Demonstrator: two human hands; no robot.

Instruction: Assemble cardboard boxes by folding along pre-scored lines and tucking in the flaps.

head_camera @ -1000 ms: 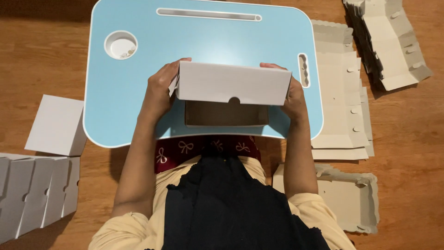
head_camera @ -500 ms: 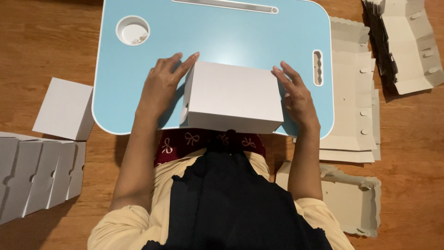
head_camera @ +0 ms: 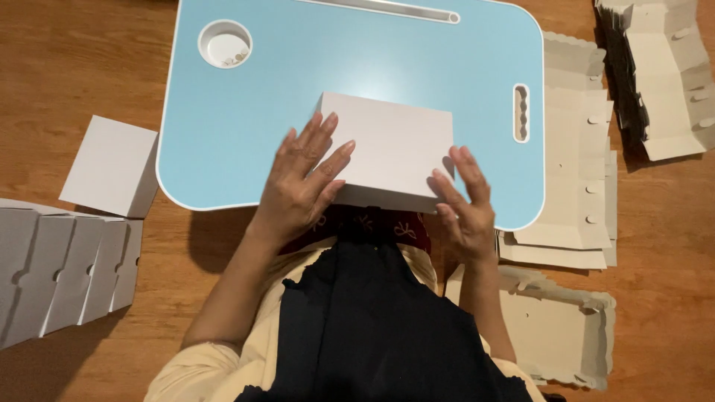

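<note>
A closed white cardboard box (head_camera: 391,145) lies flat on the light blue lap table (head_camera: 298,82), near its front edge. My left hand (head_camera: 302,179) rests with spread fingers on the box's left front corner. My right hand (head_camera: 465,201) touches the box's right front corner with fingers extended. Neither hand grips the box.
A round cup recess (head_camera: 225,43) sits at the table's far left. Folded white boxes: one (head_camera: 112,165) on the wooden floor at left, a row of several (head_camera: 56,268) at lower left. Flat unfolded box blanks (head_camera: 573,171) lie right, more (head_camera: 655,74) at far right.
The box's lid was folded down and shut, and the box now lies flat on the table. Both hands moved from its sides onto its front corners with fingers spread.
</note>
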